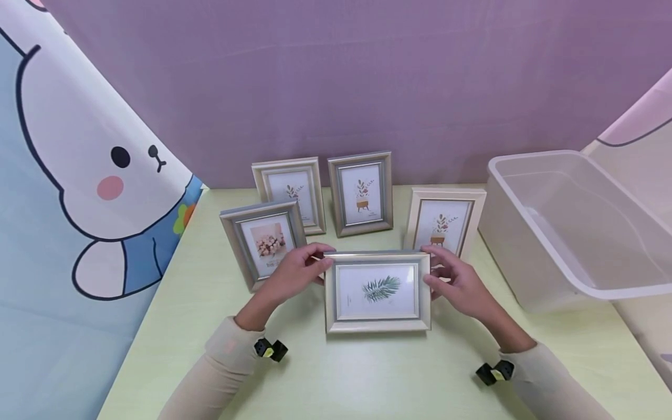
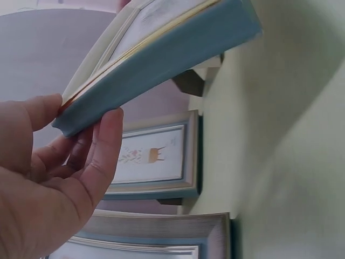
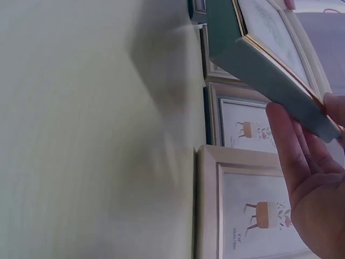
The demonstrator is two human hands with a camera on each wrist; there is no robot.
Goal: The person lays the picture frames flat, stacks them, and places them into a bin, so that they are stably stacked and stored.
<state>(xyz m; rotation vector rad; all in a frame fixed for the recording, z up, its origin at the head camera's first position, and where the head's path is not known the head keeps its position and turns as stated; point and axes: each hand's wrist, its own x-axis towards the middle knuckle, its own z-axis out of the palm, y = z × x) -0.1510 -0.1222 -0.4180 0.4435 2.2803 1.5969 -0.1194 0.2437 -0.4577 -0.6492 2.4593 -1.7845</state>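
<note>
A person's left hand (image 1: 299, 268) and right hand (image 1: 464, 286) hold a picture frame with a green leaf print (image 1: 382, 290) over the middle of a pale green table (image 1: 362, 379), between the near and far edges. The frame lies lengthwise, its front tilted up. Each hand pinches one short side near an upper corner, thumb at the front and fingers behind, so both are grasping it. Its shadow falls on the table; I cannot tell whether its lower edge touches.

Four more frames stand upright, leaning back, toward the far edge. The frame with a flower photo (image 1: 269, 242) is nearest the left edge, just beside the left hand. Behind it stands a pale gold frame (image 1: 289, 179), partly covered by it in the head view. To the right of that, also close to the far edge, is a darker silver frame (image 1: 362, 189). A cream frame (image 1: 445, 195) stands behind the right hand, its lower part hidden by the held frame and the hand. These last three show a potted plant print.

A beige plastic bin (image 1: 525, 251) stands at the far right corner, near the cream frame. A purple curtain (image 1: 367, 87) hangs beyond the far edge, and a cloth with a cartoon animal (image 1: 94, 175) hangs past the left edge.
</note>
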